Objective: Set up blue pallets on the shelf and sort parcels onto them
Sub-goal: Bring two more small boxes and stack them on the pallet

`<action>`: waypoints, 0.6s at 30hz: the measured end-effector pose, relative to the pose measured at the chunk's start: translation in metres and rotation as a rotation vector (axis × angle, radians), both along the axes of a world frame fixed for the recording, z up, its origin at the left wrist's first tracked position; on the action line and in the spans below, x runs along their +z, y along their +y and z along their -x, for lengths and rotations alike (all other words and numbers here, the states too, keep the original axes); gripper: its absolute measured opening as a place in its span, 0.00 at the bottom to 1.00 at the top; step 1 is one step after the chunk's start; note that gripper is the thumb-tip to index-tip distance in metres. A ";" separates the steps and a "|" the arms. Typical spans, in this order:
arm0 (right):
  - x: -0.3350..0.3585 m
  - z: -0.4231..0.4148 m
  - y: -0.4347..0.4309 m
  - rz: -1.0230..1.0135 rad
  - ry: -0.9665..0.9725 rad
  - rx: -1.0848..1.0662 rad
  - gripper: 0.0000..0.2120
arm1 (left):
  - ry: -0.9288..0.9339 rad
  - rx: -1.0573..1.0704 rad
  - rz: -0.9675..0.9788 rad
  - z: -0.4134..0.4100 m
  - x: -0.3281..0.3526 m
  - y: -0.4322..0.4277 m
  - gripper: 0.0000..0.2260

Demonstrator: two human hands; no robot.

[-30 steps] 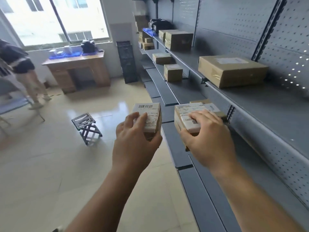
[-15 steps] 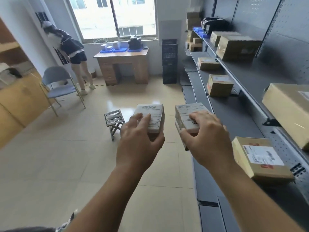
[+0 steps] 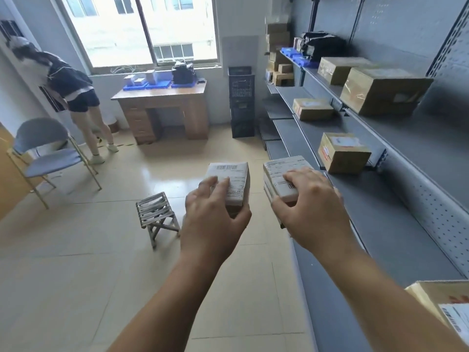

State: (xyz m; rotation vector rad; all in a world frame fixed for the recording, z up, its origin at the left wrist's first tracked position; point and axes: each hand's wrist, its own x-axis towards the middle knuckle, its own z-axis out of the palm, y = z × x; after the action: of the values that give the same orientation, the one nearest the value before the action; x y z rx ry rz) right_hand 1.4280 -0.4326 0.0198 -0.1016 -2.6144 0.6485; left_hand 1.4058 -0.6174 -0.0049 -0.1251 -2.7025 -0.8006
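Fig.: my L hand (image 3: 215, 219) grips the L parcel (image 3: 233, 174), R hand (image 3: 312, 214) grips the R parcel (image 3: 276, 171), side by side, not touching. The shelf (image 3: 375, 214) runs fwd just right of R hand, the nearer one. Blue pallets (image 3: 295, 55) sit far ahead, up-right.

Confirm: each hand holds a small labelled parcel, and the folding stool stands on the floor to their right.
Not quite: the head view shows the folding stool to their left. The left hand grips the left parcel, the right hand the right parcel.
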 end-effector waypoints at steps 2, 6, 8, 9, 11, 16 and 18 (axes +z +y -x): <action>-0.001 0.034 0.001 0.001 -0.009 -0.015 0.25 | -0.010 -0.014 -0.003 0.036 -0.001 0.002 0.32; -0.010 0.107 0.012 0.039 -0.033 -0.038 0.24 | -0.022 -0.032 -0.007 0.112 -0.008 0.010 0.32; -0.015 0.147 0.023 0.048 -0.022 -0.053 0.23 | -0.032 -0.031 -0.011 0.152 -0.012 0.018 0.32; -0.018 0.168 0.029 0.051 -0.016 -0.056 0.23 | -0.032 -0.028 -0.012 0.173 -0.014 0.022 0.32; -0.022 0.212 0.041 0.059 -0.003 -0.049 0.23 | -0.021 -0.016 -0.012 0.216 -0.016 0.034 0.31; -0.015 0.324 0.072 0.063 0.013 0.011 0.23 | -0.030 0.044 0.009 0.319 -0.010 0.063 0.31; -0.009 0.367 0.082 0.057 0.011 0.038 0.23 | -0.032 0.071 0.003 0.355 -0.007 0.072 0.31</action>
State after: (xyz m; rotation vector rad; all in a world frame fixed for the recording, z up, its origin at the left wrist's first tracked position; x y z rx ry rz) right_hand 1.0612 -0.3501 0.0106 -0.0659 -2.5936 0.7351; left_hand 1.0504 -0.5456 -0.0114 -0.0173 -2.7209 -0.7846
